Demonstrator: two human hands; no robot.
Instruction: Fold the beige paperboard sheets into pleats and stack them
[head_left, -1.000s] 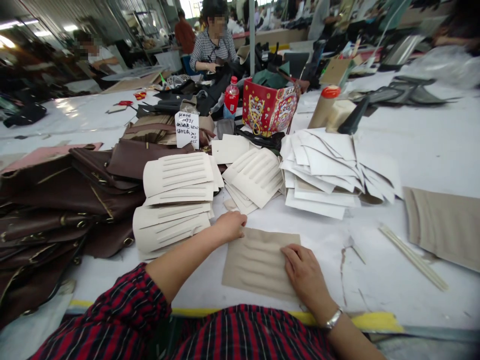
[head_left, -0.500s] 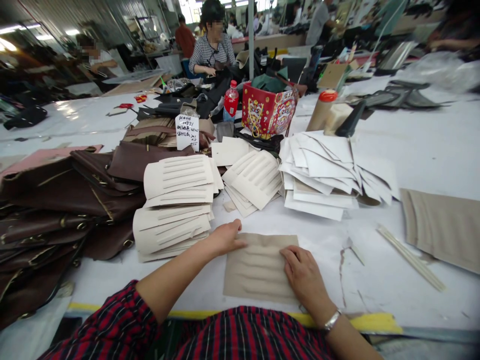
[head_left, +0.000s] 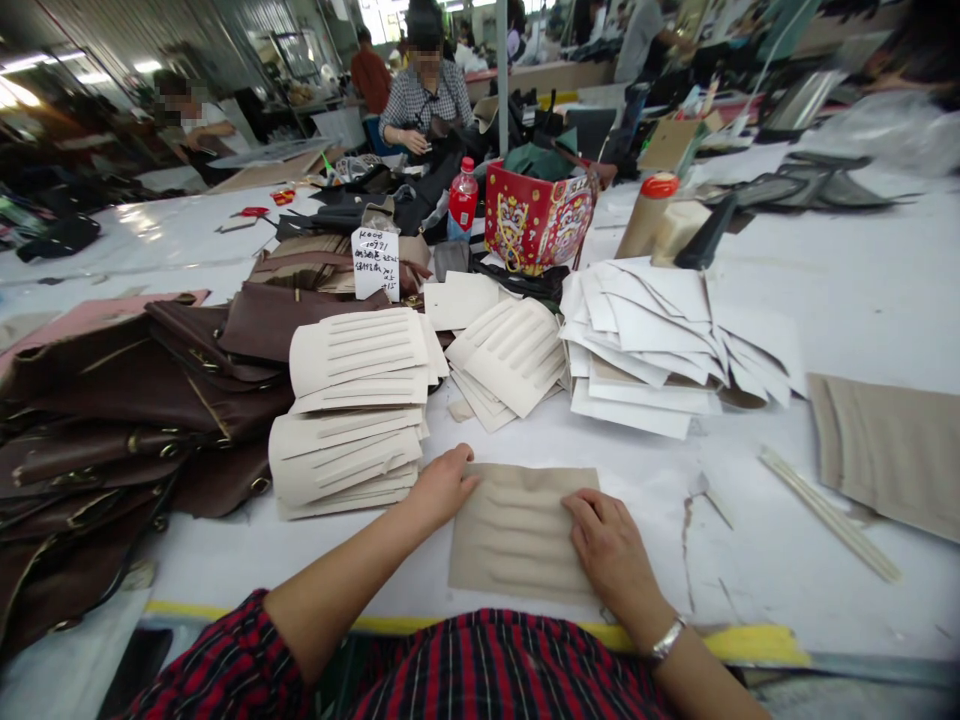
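A grey-beige rectangular sheet with raised ridges lies flat on the white table in front of me. At its upper left corner is my left hand, thumb and forefinger apart, nothing visible in the grip. My right hand rests on the sheet's right edge with its fingers bent; whether they pinch the edge cannot be made out. Beside my left hand stand stacked cream ridged pieces. More cream pieces lie beyond the sheet, next to a pile of white sheets.
Brown leather bags cover the left side. Thin strips and more beige ridged sheets lie to the right. Behind are a red box, a bottle and an orange-capped container. A person sits across the table.
My left hand has shifted slightly left, away from the sheet's upper edge. My right hand stays at the right edge. The person across has moved a hand.
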